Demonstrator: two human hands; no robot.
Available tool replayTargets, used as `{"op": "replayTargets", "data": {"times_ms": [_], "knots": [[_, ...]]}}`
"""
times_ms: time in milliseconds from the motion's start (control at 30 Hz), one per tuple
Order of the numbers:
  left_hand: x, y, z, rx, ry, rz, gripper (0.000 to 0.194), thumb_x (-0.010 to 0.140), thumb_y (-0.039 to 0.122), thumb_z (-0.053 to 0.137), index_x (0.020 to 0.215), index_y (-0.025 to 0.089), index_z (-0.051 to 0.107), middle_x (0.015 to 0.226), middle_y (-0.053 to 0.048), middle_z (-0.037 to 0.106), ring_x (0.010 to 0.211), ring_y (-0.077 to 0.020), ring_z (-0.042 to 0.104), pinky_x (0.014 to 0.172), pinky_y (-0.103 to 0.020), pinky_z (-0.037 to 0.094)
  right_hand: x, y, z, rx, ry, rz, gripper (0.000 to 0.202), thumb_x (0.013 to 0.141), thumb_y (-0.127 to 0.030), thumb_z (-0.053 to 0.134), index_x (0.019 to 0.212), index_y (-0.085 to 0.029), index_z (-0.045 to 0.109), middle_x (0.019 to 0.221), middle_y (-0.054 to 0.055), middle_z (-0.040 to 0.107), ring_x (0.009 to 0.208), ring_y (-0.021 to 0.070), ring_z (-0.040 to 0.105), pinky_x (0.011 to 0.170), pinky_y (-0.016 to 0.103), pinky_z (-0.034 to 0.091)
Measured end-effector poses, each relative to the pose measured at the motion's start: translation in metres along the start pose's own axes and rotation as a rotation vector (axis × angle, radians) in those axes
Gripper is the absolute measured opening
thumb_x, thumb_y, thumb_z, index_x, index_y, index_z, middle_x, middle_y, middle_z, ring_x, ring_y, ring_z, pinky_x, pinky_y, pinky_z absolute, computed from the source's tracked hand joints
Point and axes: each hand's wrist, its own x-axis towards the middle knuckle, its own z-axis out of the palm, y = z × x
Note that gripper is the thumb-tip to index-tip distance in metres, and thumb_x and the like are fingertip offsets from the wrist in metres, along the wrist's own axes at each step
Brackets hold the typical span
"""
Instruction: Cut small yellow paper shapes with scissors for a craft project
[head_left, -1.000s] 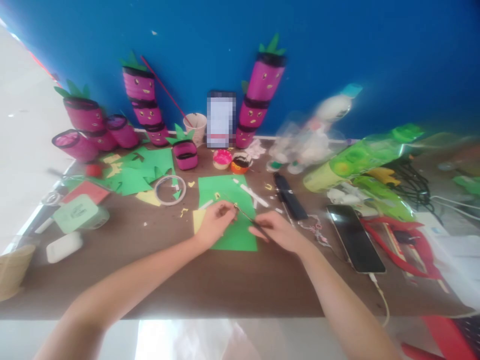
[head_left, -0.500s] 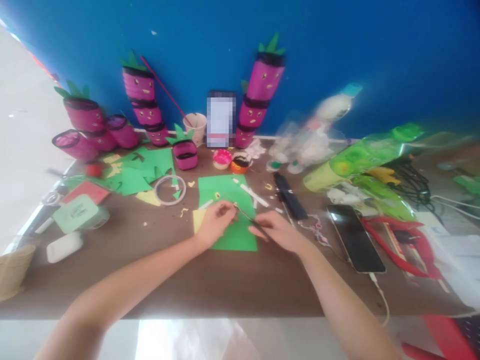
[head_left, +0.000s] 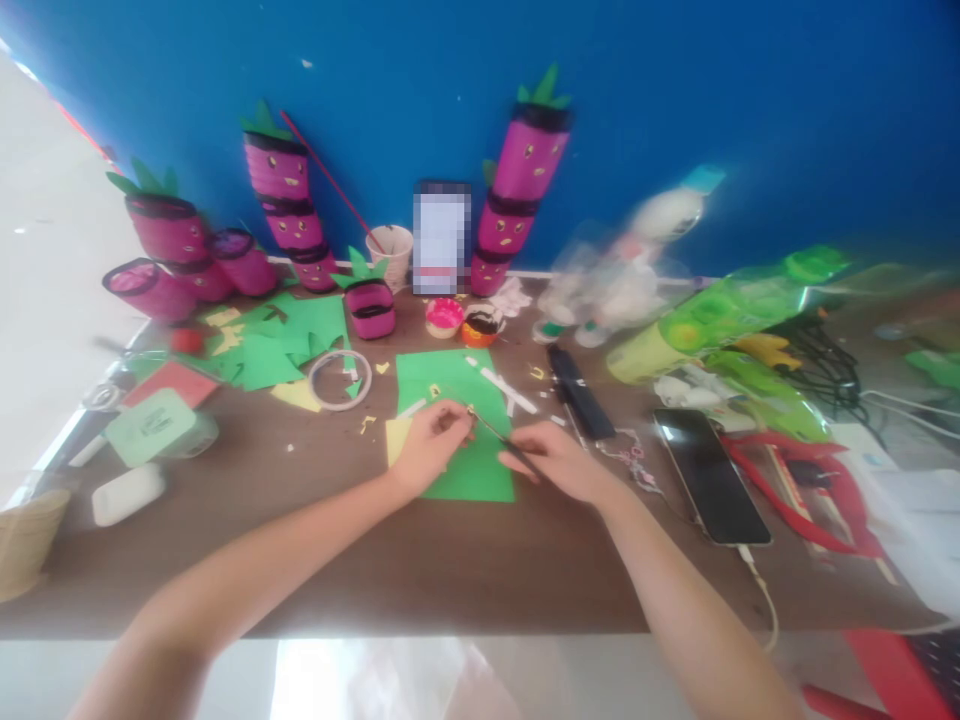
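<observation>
Above a green sheet (head_left: 480, 470), my left hand (head_left: 435, 445) pinches a tiny yellow piece (head_left: 471, 410) between its fingertips. My right hand (head_left: 555, 460) is closed around a thin dark tool (head_left: 517, 456), whose tip reaches the yellow piece; whether it is a brush or a blade I cannot tell. A white pen (head_left: 508, 388) lies across the sheet's upper right edge. A yellow paper (head_left: 395, 440) shows beside my left hand. Beyond the sheet stand a pink paint pot (head_left: 445, 317) and a dark paint pot (head_left: 482, 325).
Purple pots with drawn faces (head_left: 292, 228) stand along the blue wall, with a phone (head_left: 442, 240) upright between stacks. Left are green paper scraps (head_left: 262, 345), a tape ring (head_left: 340, 380) and a white case (head_left: 129, 494). Right lie a black phone (head_left: 712, 478) and a green bottle (head_left: 720, 315).
</observation>
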Motion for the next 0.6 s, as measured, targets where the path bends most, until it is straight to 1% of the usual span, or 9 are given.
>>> {"op": "replayTargets", "data": {"times_ms": [133, 367, 600], "knots": [[0.0002, -0.0001, 0.0, -0.007, 0.002, -0.003, 0.012, 0.074, 0.027, 0.056, 0.07, 0.016, 0.055, 0.063, 0.001, 0.057, 0.061, -0.0112, 0.054, 0.062, -0.025, 0.044, -0.0005, -0.0013, -0.0012, -0.005, -0.012, 0.009, 0.048, 0.073, -0.047, 0.059, 0.044, -0.017, 0.036, 0.045, -0.006, 0.032, 0.045, 0.0064, 0.03, 0.047, 0.023, 0.022], [0.0003, 0.0021, 0.0005, -0.046, 0.009, -0.019, 0.01, 0.072, 0.024, 0.056, 0.067, 0.017, 0.054, 0.062, 0.002, 0.056, 0.06, -0.0107, 0.054, 0.061, -0.024, 0.043, -0.001, -0.0016, -0.0024, 0.004, -0.015, 0.016, 0.048, 0.072, -0.05, 0.058, 0.044, -0.017, 0.036, 0.045, -0.005, 0.035, 0.045, 0.0069, 0.032, 0.046, 0.023, 0.023], [0.0, 0.004, 0.0014, -0.048, 0.013, -0.012, 0.008, 0.071, 0.022, 0.055, 0.066, 0.016, 0.053, 0.062, 0.001, 0.056, 0.061, -0.0109, 0.054, 0.06, -0.024, 0.044, -0.0012, -0.0011, -0.0026, -0.009, -0.015, 0.028, 0.046, 0.073, -0.047, 0.058, 0.045, -0.017, 0.038, 0.045, -0.005, 0.036, 0.045, 0.0068, 0.032, 0.046, 0.023, 0.023]]}}
